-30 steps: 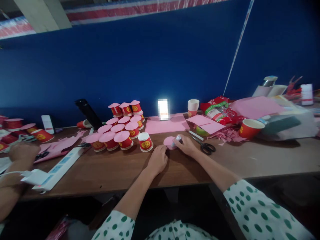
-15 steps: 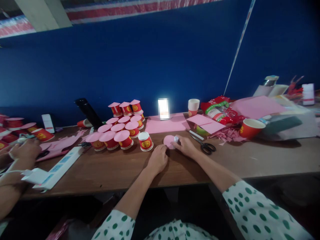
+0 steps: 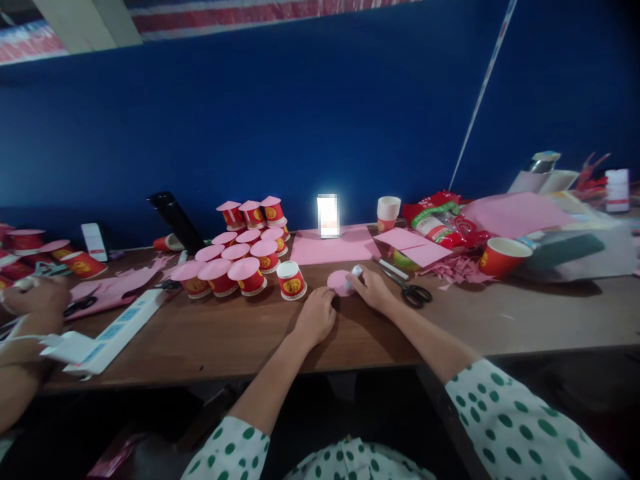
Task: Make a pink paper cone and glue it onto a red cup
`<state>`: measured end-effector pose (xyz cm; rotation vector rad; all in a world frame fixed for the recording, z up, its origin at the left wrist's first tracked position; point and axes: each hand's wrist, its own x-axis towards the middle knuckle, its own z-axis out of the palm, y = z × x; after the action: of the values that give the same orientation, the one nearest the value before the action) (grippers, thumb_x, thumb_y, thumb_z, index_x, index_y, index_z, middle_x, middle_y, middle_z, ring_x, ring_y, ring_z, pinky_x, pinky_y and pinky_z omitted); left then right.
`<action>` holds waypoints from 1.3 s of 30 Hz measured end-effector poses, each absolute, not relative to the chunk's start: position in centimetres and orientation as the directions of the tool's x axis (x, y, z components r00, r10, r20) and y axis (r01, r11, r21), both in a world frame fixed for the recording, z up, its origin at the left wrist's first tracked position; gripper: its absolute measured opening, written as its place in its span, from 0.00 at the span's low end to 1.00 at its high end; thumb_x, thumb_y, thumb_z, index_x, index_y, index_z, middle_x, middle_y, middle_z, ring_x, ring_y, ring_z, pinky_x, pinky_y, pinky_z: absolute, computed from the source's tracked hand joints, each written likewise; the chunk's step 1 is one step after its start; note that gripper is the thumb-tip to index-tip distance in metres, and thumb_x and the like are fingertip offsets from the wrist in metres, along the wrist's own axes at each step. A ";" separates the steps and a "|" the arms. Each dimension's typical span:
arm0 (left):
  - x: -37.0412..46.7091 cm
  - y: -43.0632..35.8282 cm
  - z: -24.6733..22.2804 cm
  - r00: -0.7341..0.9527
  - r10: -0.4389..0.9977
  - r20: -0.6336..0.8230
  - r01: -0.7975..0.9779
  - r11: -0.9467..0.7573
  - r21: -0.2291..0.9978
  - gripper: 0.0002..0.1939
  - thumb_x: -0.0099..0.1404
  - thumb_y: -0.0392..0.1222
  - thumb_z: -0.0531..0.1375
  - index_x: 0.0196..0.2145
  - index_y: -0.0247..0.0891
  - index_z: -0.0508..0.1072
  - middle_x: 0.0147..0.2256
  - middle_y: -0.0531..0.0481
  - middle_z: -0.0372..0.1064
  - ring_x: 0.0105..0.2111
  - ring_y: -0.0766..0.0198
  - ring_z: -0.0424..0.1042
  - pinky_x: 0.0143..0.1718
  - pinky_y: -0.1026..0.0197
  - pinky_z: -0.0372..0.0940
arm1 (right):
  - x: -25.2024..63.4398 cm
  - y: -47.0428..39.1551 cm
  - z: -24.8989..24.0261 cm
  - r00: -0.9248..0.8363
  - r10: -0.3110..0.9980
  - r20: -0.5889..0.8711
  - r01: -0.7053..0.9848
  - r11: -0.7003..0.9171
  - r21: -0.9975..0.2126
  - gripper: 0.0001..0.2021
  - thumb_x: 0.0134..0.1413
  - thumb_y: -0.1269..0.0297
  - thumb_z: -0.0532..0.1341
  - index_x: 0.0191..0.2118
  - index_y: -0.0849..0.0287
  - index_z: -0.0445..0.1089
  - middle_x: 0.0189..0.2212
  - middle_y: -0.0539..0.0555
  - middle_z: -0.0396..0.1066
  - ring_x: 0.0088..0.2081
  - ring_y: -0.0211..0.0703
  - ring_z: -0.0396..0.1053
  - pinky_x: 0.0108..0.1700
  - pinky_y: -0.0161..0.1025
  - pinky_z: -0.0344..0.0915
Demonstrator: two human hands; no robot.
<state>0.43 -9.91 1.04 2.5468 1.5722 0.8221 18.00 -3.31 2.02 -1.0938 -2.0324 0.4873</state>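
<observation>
A round pink paper disc (image 3: 339,283) lies flat on the wooden table in front of me. My left hand (image 3: 317,315) is at its left edge, fingers curled and the fingertips pinning the paper down. From the other side, my right hand (image 3: 373,288) grips a small white glue stick (image 3: 355,273), tilted over the right part of the disc; its lower end is partly hidden by the fingers. Just left of my left hand, an upturned red paper cup (image 3: 292,281) shows its bare white base. Beside that stand several upturned red cups topped with pink paper cones (image 3: 245,269).
Black-handled scissors (image 3: 416,295) lie right of my right hand. Pink sheets (image 3: 413,244), paper scraps, a red cup (image 3: 504,257) and a red plastic package (image 3: 434,217) are farther right. A lit phone (image 3: 329,216) stands behind. At left are a power strip (image 3: 119,331) and another person's hand (image 3: 43,297).
The glue stick has gone from nearly upright to tilted over the disc. My left hand has stayed at the disc's edge. The other person's hand at left has shifted slightly left.
</observation>
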 end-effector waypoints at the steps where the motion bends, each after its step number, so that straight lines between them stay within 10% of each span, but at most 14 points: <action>1: 0.4 -9.9 1.0 0.344 0.843 0.414 0.822 -0.483 0.301 0.17 0.55 0.28 0.49 0.43 0.32 0.66 0.43 0.41 0.65 0.46 0.58 0.62 0.51 0.53 0.57 | 17.9 -3.4 2.0 -0.350 0.826 0.442 0.554 0.563 -0.613 0.12 0.57 0.57 0.51 0.30 0.59 0.63 0.25 0.52 0.70 0.27 0.39 0.67 0.30 0.31 0.56; 11: 0.5 -10.0 1.1 0.332 0.855 0.397 0.831 -0.465 0.305 0.17 0.55 0.28 0.49 0.42 0.33 0.66 0.42 0.42 0.65 0.46 0.58 0.62 0.50 0.52 0.58 | 17.8 -3.3 2.0 -0.399 0.831 0.387 0.635 0.555 -0.538 0.15 0.56 0.54 0.51 0.29 0.60 0.65 0.23 0.53 0.69 0.25 0.40 0.65 0.28 0.32 0.54; 20: 0.5 -10.0 1.1 0.343 0.842 0.417 0.826 -0.481 0.292 0.17 0.55 0.28 0.49 0.42 0.31 0.66 0.43 0.41 0.64 0.47 0.58 0.61 0.52 0.53 0.56 | 18.5 -2.3 1.4 -0.209 0.894 0.397 0.400 0.449 -0.799 0.23 0.56 0.47 0.47 0.25 0.61 0.64 0.21 0.51 0.68 0.25 0.39 0.65 0.28 0.32 0.59; 39: 0.4 -9.9 1.1 0.334 0.858 0.390 0.828 -0.465 0.313 0.17 0.56 0.28 0.48 0.43 0.33 0.65 0.43 0.42 0.65 0.47 0.57 0.61 0.51 0.51 0.56 | 17.4 -3.5 1.9 -0.436 0.821 0.369 0.678 0.569 -0.465 0.14 0.57 0.54 0.51 0.35 0.60 0.67 0.29 0.56 0.72 0.30 0.43 0.68 0.29 0.33 0.54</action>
<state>0.42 -9.91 1.10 2.5181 1.5933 0.7939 17.44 -3.55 1.93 -1.1953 -2.2403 0.3327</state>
